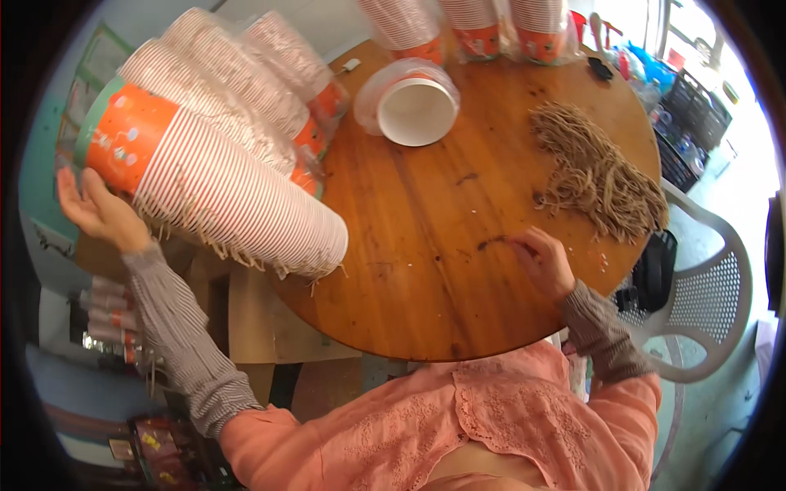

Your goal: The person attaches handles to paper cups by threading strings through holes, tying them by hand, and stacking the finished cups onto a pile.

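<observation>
1. The left hand [97,209] is spread open and flat, palm cupping the orange-and-green bottom end of a long nested stack of striped paper cups [217,184]. It isn't wrapped around anything, it just props up the base. The stack lies on its side with the open-mouth end resting on the edge of the round brown wooden table [426,270] and the base end hanging off to the left.

2. The right hand [540,260] is down on the tabletop with its fingers curled, pinching at something thin and dark on the wood. It looks like a single cord, but it's too small to be sure.

3. Handling-wise, I'd say the stack is light but floppy. Nested paper cups bend and slide apart in the middle, and the rims crush easily. Supporting both ends or hugging the middle seems safer than one palm on the base.

4. Little string loops dangle along the stack's underside and could snag.

5. Further out are a heap of tan twine pieces [602,176], a single white-lined cup lying in clear plastic [413,105], more bagged cup stacks [270,78] and a white plastic chair [711,295].
</observation>
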Motion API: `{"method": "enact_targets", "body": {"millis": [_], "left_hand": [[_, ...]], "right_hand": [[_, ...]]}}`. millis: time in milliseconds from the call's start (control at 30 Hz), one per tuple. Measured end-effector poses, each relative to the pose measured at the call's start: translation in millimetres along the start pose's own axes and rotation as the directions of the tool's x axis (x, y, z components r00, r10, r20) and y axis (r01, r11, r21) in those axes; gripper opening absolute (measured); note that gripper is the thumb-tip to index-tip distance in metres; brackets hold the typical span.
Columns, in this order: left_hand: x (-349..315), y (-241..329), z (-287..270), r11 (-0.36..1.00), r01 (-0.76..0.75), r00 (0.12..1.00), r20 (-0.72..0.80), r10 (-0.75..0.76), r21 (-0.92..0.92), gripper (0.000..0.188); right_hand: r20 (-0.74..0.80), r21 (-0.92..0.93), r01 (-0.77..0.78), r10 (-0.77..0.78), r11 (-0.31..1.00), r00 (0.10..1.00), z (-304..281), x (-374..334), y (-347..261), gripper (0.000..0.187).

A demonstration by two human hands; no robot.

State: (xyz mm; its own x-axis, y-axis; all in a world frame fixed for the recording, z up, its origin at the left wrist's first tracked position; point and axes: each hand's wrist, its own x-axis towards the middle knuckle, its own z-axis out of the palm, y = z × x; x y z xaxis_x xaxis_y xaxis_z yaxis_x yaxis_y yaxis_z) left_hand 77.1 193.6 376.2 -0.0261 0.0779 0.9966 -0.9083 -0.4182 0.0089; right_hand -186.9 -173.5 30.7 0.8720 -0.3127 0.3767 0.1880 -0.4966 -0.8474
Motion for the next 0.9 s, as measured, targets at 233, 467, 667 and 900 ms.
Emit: {"method": "enact_targets", "body": {"millis": [233, 467, 667, 900], "left_hand": [[-286.5, 86.7, 133.1, 0.844, 0.529, 0.66, 0.669, -0.343, -0.088, 0.043], [-423.2, 33.8, 188.4, 0.361, 0.928, 0.254, 0.545, -0.799, 0.095, 0.039], [-416.0, 6.4, 236.9, 0.512, 0.856, 0.492, 0.429, -0.758, -0.077, 0.038], [-411.4, -23.6, 269.0, 0.645, 0.764, 0.607, 0.354, -0.711, -0.014, 0.026]], "right_hand": [[-0.162, 0.55, -0.203, 0.342, 0.81, 0.926, 53.6, 152.5, 90.7, 0.019], [-0.451, 0.275, -0.088, 0.209, 0.957, 0.868, 102.5, 219.3, 147.9, 0.02], [-0.545, 0.186, -0.055, 0.15, 0.981, 0.825, 101.9, 268.0, 129.2, 0.021], [-0.483, 0.132, -0.068, 0.124, 0.989, 0.867, 102.5, 289.1, 139.5, 0.023]]}}
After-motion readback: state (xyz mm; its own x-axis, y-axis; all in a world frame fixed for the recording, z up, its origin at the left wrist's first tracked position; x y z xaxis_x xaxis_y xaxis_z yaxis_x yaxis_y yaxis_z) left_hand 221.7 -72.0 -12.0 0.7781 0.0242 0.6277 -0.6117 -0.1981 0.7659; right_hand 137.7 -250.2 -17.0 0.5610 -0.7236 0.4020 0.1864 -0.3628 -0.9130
